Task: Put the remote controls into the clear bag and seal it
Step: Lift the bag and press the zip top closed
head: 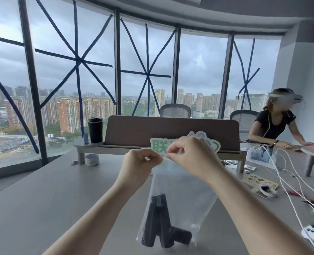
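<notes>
The sealing step seems to be in hand: the left hand (140,161) and the right hand (187,153), each with its grip pinching the top strip, hold the clear bag (180,196) up above the table (42,199), near its near edge. The dark remote controls (161,227) already lie at the bottom of the bag, so the next move probably calls for pressing the strip together along its whole length.
</notes>
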`<state>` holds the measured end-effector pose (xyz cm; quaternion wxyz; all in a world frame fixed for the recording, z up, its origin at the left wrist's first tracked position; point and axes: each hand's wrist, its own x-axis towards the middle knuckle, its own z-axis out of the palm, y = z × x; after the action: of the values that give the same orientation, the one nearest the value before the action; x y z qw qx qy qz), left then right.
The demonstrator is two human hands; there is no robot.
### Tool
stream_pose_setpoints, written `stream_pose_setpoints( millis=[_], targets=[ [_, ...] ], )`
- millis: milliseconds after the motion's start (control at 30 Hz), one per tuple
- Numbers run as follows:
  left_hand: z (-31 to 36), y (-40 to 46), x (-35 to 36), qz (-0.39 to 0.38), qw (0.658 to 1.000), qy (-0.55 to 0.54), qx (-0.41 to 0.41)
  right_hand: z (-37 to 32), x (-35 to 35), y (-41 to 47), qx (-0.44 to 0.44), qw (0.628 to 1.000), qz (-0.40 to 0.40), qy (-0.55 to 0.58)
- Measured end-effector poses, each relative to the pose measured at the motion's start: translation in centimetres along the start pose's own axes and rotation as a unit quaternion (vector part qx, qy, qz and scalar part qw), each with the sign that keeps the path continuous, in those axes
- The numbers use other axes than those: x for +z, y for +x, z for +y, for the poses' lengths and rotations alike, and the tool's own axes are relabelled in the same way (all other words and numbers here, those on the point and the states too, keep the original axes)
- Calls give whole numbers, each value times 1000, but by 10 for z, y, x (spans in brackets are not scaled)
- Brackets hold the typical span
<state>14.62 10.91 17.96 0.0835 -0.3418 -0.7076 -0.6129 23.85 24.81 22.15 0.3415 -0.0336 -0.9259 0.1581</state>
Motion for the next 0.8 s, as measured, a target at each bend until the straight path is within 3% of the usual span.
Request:
stream_pose_setpoints(
  millis=[267,567,800],
  targets=[
    [6,6,-1,-2,1000,3,23,4,-2,14,19,995,-61,81],
    [10,10,-4,-1,999,-1,38,-5,-6,19,-9,991,-117,59],
    [11,7,-3,41,999,-8,24,-12,4,5,-28,998,-57,-20]
  ],
)
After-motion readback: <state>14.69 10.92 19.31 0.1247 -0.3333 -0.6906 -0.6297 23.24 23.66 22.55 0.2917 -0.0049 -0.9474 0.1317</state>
